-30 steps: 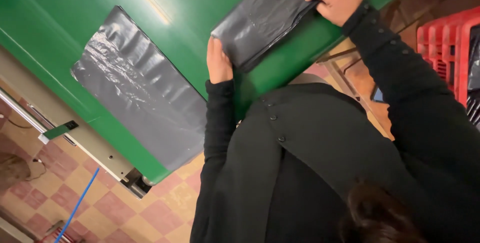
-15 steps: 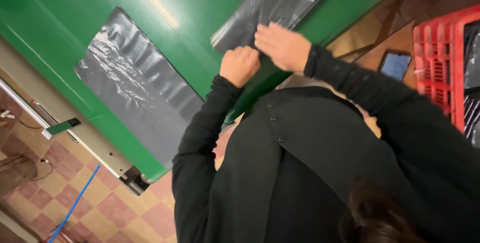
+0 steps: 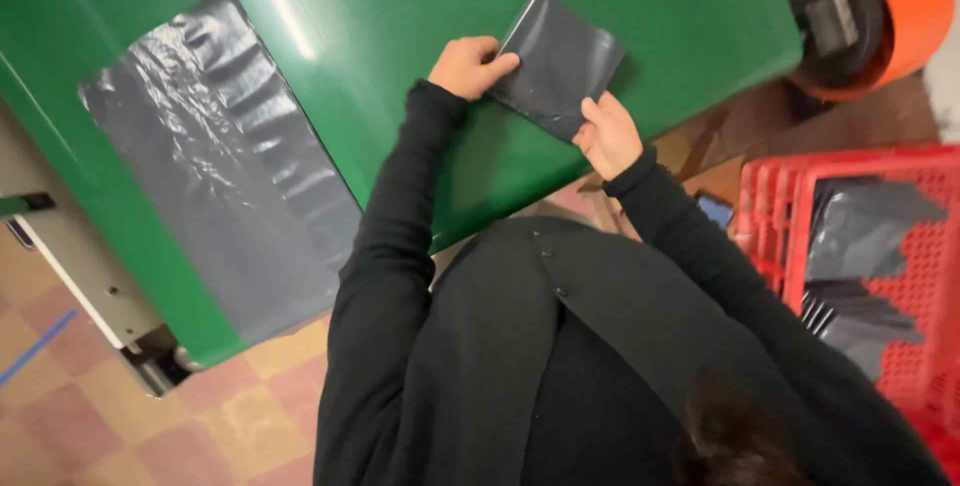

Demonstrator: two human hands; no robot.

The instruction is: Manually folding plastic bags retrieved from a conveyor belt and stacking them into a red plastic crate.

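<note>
Head view: bag now folded smaller.

Green table lay open between flat black bag and folded bag; red crate and orange roller crowded the right side.

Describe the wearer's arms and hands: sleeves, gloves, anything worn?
Both arms are covered by long black sleeves that end at the wrists, part of a black top with small dark buttons down the front. The left hand and right hand are bare: no gloves, and no rings, watch or markings that I can make out.
</note>
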